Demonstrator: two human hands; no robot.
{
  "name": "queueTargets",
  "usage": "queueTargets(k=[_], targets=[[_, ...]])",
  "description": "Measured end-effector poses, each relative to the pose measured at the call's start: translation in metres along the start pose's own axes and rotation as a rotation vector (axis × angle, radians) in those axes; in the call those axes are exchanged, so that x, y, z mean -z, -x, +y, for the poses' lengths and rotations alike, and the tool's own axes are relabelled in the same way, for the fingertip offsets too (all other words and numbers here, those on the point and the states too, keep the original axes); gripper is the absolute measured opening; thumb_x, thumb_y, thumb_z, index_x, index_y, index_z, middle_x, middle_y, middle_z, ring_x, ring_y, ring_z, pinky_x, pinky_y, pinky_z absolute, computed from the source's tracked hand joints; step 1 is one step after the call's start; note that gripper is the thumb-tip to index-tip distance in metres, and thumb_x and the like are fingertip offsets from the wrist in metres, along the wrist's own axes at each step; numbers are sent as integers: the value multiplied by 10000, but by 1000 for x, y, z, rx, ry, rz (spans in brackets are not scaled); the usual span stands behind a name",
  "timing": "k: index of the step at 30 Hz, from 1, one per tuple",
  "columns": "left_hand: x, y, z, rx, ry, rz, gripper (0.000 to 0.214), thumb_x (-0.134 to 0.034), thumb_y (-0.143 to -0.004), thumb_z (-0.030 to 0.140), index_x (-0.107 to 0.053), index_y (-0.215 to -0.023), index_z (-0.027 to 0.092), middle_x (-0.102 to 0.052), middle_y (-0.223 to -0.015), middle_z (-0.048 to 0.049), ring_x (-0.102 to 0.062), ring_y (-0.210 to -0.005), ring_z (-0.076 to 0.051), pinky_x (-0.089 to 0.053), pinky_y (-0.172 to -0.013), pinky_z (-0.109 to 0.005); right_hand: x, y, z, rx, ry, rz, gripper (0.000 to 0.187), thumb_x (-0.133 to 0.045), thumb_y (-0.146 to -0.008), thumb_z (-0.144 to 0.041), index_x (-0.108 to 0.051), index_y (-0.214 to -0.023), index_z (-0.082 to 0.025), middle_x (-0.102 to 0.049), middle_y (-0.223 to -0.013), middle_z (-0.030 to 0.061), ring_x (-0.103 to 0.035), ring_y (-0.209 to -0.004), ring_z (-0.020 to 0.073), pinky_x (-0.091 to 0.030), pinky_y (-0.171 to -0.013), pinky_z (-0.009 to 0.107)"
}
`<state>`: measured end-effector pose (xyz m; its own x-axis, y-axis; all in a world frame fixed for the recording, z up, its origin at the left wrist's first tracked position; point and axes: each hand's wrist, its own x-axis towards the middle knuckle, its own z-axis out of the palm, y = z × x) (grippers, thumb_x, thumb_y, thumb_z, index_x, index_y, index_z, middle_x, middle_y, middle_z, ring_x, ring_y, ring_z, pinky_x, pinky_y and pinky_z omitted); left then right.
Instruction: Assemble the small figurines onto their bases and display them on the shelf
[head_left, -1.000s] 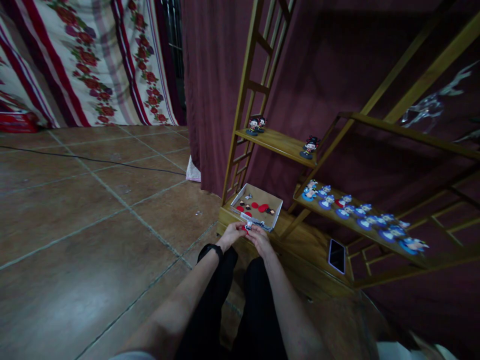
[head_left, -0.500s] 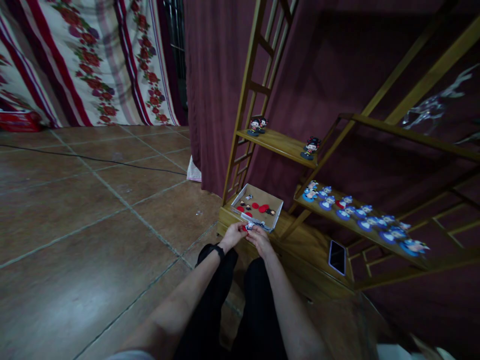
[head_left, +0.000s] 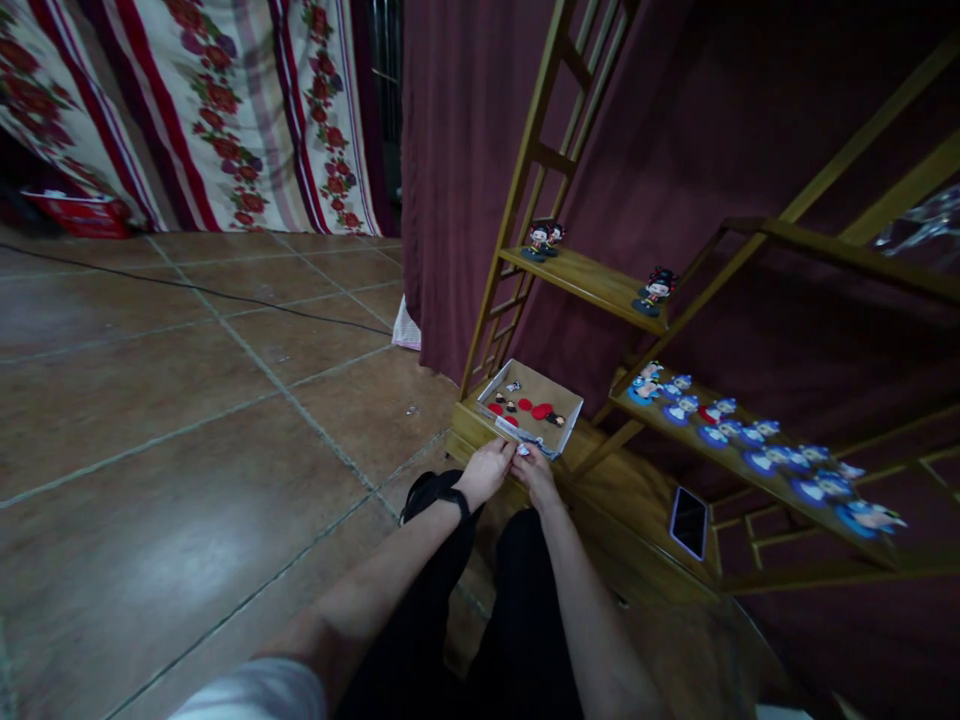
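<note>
Right hand (head_left: 538, 478) pinches figure (head_left: 523, 450) at near side of box (head_left: 541, 384); left hand (head_left: 486, 473) close beside, fingers narrow, hold unclear. Likely two-handed handling; next move calls for light fingertips.

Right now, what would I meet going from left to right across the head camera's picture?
Red basket → pale cloth → black wristband → left hand → right hand → dark-screened phone → shiny transparent object.

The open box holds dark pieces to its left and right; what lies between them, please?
Red discs lie between them in the box, as the head view shows.
</note>
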<state>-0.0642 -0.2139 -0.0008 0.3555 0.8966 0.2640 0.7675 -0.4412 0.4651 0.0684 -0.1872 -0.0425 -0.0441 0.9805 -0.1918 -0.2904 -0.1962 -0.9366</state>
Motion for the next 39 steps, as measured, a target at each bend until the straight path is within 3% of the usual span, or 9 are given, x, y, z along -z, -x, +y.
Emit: queueTargets(k=[8,13,19,26,30,34,39], targets=[[3,3,10,-119,-281,26,365,-336,-842,120,-399,-1201,114,-515,-1005,-134,-495,-935,-217,-357,-811,-352,0,1,-2,36,83,-2,368,-699,-559,-335,-542,-878,-237,-616,-755,-33,-576,-683,130,-460,-628,251],[5,5,15,-155,-302,38,379,-320,-847,116,-378,-1221,92,-508,-1034,-153,-484,-958,-228,-342,-820,-362,2,1,-2,117,127,11,349,-680,-588,-354,-531,-876,-223,-592,-730,-33,-545,-645,118,-441,-600,232],[7,6,16,-125,-274,25,379,-310,-847,104,-386,-1218,104,-510,-1046,-153,-484,-974,-227,-353,-833,-368,-1,6,-8,94,124,10,358,-681,-581,-367,-532,-878,-233,-594,-731,-32,-544,-642,124,-443,-592,234],[2,4,5,-6,-44,-17,385,-309,-863,197,-384,-1241,185,-544,-1043,-99,-555,-916,-177,-414,-810,-298,-7,11,-10,136,199,89,296,-654,-595,-441,-575,-797,-239,-622,-738,-11,-567,-669,160,-468,-583,270],[-7,-4,-12,103,91,-10,472,-334,-841,239,-325,-1309,187,-492,-1238,-111,-494,-1118,-188,-374,-913,-288,-12,2,-9,293,244,166,256,-670,-562,-438,-601,-697,-232,-629,-693,7,-587,-699,202,-468,-656,319],[-2,-4,-16,124,242,38,583,-362,-826,338,-225,-1367,173,-434,-1330,-102,-428,-1201,-167,-353,-950,-270,-14,8,-17,354,227,253,233,-675,-540,-442,-618,-669,-257,-632,-682,11,-603,-714,237,-468,-684,360],[16,-3,-14,298,322,55,614,-404,-795,370,-263,-1363,186,-611,-1115,-88,-590,-1002,-204,-447,-806,-279,-16,20,-39,372,216,245,208,-677,-534,-460,-604,-614,-282,-607,-628,3,-595,-657,243,-473,-614,375]])
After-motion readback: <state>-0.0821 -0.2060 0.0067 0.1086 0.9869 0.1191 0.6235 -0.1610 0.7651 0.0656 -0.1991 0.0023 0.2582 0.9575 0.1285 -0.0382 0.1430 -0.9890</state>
